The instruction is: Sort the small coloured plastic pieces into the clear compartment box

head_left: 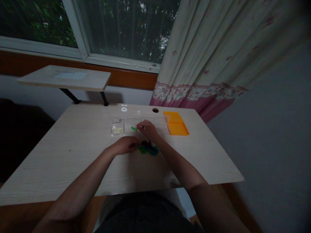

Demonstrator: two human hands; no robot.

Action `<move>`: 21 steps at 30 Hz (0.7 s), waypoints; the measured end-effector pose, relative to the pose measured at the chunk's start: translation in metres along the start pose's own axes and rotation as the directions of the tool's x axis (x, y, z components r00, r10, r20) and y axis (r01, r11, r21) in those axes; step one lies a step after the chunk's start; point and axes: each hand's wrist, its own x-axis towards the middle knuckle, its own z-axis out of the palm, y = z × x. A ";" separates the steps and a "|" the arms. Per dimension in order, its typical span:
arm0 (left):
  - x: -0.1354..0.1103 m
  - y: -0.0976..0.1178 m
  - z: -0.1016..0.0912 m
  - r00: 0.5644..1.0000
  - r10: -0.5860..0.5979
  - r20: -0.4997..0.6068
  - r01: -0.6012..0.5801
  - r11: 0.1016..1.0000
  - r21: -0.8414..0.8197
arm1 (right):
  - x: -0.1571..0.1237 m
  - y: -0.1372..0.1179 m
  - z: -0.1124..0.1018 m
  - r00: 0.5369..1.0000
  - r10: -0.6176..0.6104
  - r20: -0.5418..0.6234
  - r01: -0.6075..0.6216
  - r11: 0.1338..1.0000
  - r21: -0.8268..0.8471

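My right hand [147, 127] reaches over a clear divided plastic box [155, 120]. Its fingertips are pinched together beside small green pieces [133, 128] in the box. Whether a piece is between those fingers is too small to tell. My left hand [127, 144] rests low over the table, fingers curled in at the left edge of a pile of small green, blue and dark pieces [148, 148]. What its fingertips hold, if anything, is hidden. Small pale yellow pieces [118, 130] lie in a compartment at the box's left end.
An orange divided tray [176, 123] stands at the box's right end. A raised shelf [80, 79] on black legs holds a paper sheet at the back left. The table [194, 155] has a round cable hole [155, 110] near its back edge, by the curtain [194, 64].
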 end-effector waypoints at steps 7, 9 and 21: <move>0.000 0.003 -0.002 1.000 0.009 -0.008 -0.009 1.000 0.001 | -0.058 0.000 -0.026 0.986 -0.046 0.159 0.040 0.998 0.041; 0.001 0.003 0.001 1.000 0.010 -0.019 -0.009 1.000 0.017 | -0.070 -0.003 -0.028 0.980 -0.069 0.188 0.061 0.997 0.052; 0.001 0.000 0.000 0.992 -0.035 -0.123 0.028 0.998 -0.057 | -0.115 -0.014 -0.033 0.953 -0.148 0.262 0.183 0.976 -0.114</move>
